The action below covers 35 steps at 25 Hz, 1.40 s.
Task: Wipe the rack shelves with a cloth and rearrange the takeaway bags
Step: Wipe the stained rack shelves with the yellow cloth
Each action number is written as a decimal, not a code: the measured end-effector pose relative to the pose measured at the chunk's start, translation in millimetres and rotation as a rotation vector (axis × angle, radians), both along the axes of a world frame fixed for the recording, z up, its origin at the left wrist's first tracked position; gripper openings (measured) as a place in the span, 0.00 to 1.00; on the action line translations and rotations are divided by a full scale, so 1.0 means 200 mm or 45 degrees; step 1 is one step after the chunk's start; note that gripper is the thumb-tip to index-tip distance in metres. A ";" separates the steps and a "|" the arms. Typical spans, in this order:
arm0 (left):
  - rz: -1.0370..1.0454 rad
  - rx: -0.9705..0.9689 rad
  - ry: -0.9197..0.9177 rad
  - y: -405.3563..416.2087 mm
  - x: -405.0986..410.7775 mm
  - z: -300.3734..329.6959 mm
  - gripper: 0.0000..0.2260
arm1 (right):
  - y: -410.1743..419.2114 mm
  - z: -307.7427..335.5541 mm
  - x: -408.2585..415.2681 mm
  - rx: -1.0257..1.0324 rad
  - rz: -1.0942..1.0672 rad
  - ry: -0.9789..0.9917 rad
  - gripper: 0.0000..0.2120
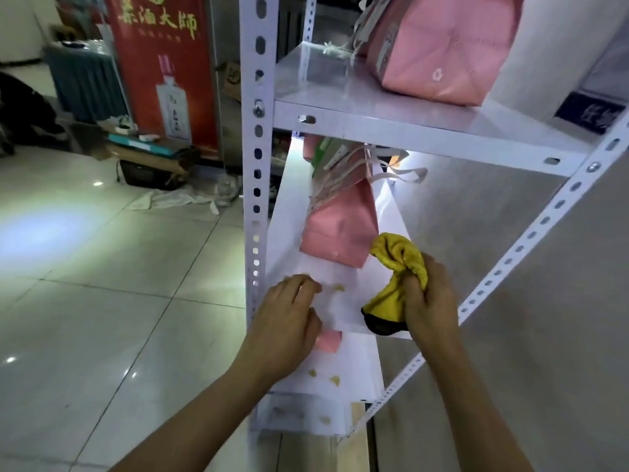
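Note:
A white metal rack (257,185) stands in front of me with several shelves. My right hand (430,298) grips a bunched yellow cloth (401,264) over the front of the middle shelf (340,301). My left hand (289,315) rests at that shelf's front left corner, fingers curled, holding nothing I can see. A pink takeaway bag (340,229) with white handles stands further back on the same shelf, just behind the cloth. A larger pink bag (442,52) sits on the top shelf (391,127). Small yellowish stains (338,287) mark the shelves.
Another pink bag (328,340) peeks out on a lower shelf below my left hand. A grey wall (510,301) runs along the rack's right side. To the left are a tiled floor (102,284), a red banner (163,63), stacked boxes (149,155) and crumpled white cloth (183,199).

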<state>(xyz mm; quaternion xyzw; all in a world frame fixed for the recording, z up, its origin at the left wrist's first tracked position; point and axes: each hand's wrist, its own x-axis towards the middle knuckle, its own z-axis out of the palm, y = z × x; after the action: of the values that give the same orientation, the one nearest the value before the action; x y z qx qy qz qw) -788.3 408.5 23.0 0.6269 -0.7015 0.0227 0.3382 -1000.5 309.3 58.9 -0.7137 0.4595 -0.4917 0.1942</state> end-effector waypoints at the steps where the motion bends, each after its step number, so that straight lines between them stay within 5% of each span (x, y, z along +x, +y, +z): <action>1: 0.037 0.045 -0.001 -0.01 -0.01 -0.06 0.14 | -0.03 -0.06 0.01 0.035 0.049 0.011 0.17; 7: 0.311 0.370 -0.148 0.02 -0.08 -0.34 0.24 | -0.13 -0.29 0.15 0.171 0.335 0.160 0.21; 16: 0.497 0.353 -0.071 0.10 -0.09 -0.35 0.30 | -0.31 -0.36 0.82 0.033 0.769 0.799 0.22; 21: 0.511 0.341 -0.079 0.10 -0.09 -0.35 0.26 | -0.28 -0.46 0.76 0.238 0.741 0.744 0.24; 35: 0.511 0.318 -0.093 0.10 -0.11 -0.33 0.19 | -0.12 -0.52 0.41 0.212 0.420 0.849 0.25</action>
<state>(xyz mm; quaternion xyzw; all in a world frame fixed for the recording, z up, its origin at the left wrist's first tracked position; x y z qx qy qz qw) -809.3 428.2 -43.4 0.7893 -0.5722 0.0252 0.2212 -918.9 284.6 -44.5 -0.8807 0.4148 -0.1554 0.1679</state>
